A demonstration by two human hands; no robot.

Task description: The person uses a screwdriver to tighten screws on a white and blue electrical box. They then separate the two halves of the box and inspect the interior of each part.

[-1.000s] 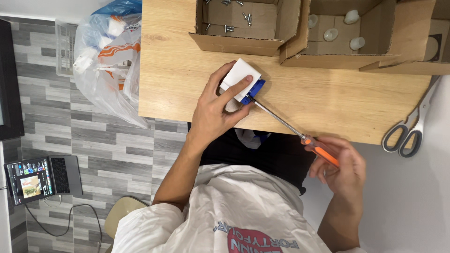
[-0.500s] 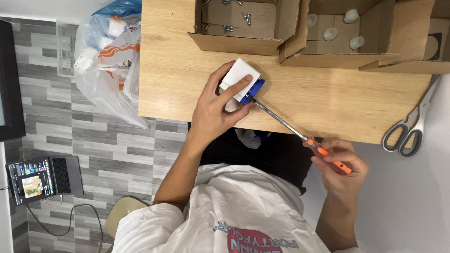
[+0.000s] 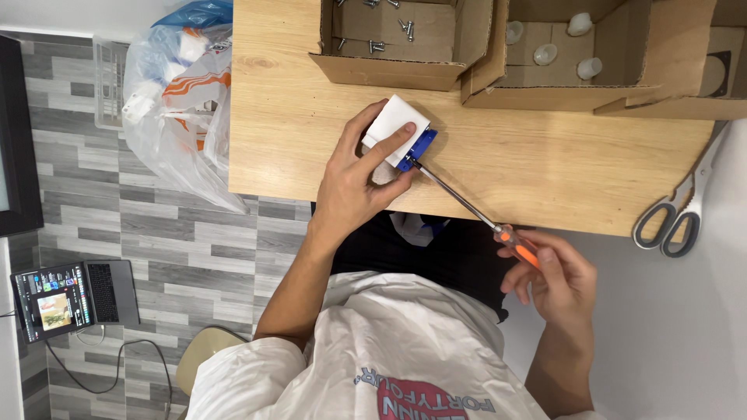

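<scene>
**Screwdriver tip set on the blue-and-white part at the table's near edge**

Your left hand [image 3: 354, 183] lies flat over one small boxy part [image 3: 401, 132], white on top with a blue plastic end, fingers spread and the forefinger pressing across the white face. The part sits on the wooden tabletop [image 3: 545, 163], near its near edge. Your right hand [image 3: 556, 280] is curled around the orange handle of one screwdriver [image 3: 467, 208], off the table past the near edge; its thin metal shaft runs slantwise up to the blue end, where the tip touches.

At the far side stand three open cardboard boxes. The left box [image 3: 389, 70] holds a scatter of small metal screws [image 3: 405, 27]; how many is hard to tell. The middle box [image 3: 560, 89] holds four small white rounded pieces [image 3: 545, 53]. The right box [image 3: 685, 105] is mostly cut off by the frame.

One pair of scissors [image 3: 677, 214] with grey handles lies at the table's right corner, well apart from your hands. The bare wood between the part and the scissors is smooth, pale and open. On the left, one clear plastic bag [image 3: 183, 101] of packages hangs beside the table edge, and one open laptop [image 3: 74, 299] rests on the grey plank floor
</scene>
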